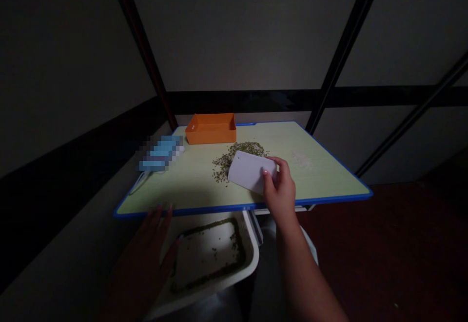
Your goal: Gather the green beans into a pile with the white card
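Observation:
My right hand grips a flat white plastic scraper, thumb on its upper face and fingers round its right end. The scraper is tilted over the near right side of a spread of small green beans mixed with white grains, covering part of it. A smaller patch of white grains lies further right on the table. My left hand, in shadow, has its fingers spread near the table's front edge, over the left side of a white tray. Green beans line the tray's bottom edges.
The pale green table has a blue rim. An orange open box stands at its back left. A light blue, pixelated item with a white cable sits at the left edge. Panelled walls stand close behind and left.

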Demonstrator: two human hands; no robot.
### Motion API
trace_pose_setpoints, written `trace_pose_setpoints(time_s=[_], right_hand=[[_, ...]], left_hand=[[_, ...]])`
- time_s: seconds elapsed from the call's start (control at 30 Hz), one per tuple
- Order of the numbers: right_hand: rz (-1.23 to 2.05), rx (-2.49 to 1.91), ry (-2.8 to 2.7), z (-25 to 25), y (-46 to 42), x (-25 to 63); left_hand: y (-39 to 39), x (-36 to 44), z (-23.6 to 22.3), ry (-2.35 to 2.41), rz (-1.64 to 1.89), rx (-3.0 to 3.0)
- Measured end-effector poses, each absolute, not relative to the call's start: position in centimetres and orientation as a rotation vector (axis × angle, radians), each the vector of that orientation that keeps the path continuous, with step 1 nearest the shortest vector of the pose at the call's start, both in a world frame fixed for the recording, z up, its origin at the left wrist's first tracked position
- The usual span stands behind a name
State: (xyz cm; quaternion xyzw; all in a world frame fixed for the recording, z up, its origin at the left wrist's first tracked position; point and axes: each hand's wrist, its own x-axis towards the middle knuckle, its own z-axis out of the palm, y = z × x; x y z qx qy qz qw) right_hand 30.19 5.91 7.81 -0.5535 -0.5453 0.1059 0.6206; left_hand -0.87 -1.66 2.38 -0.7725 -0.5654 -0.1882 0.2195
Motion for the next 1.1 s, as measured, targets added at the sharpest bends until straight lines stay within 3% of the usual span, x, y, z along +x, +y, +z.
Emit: trace_pose_setpoints(time_s=[1.1], right_hand=[[0.307,-1.270,-1.292,7.56,6.44,30.77]], left_hand=[[-1.50,-1.18,1.97,-1.641,-0.507,-2.147]])
